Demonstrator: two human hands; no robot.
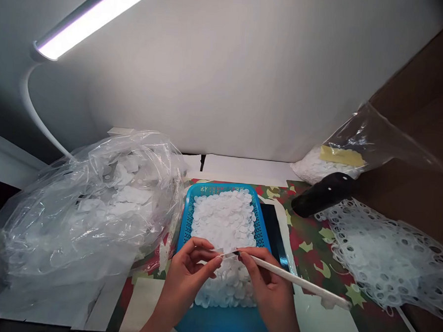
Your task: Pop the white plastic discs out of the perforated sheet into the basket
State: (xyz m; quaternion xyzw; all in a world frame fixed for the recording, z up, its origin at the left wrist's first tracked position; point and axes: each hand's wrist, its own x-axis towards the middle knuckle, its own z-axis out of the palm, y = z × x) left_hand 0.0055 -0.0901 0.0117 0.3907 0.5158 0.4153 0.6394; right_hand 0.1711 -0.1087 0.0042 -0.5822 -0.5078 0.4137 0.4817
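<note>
My left hand is closed in a pinch on a small white piece, thin and partly hidden by the fingertips. In my right hand is a slim white-handled tool, gripped like a pen. Its dark, narrow end points left at the small piece; I cannot make out whether it is a blade. Both hands are over a blue plastic basket, which holds a heap of thin white discs.
Crumpled clear plastic bags lie at left beneath a lit lamp. At right are a black, rounded object, translucent sheets with round holes and a bag of white pieces. A patterned cloth covers the table.
</note>
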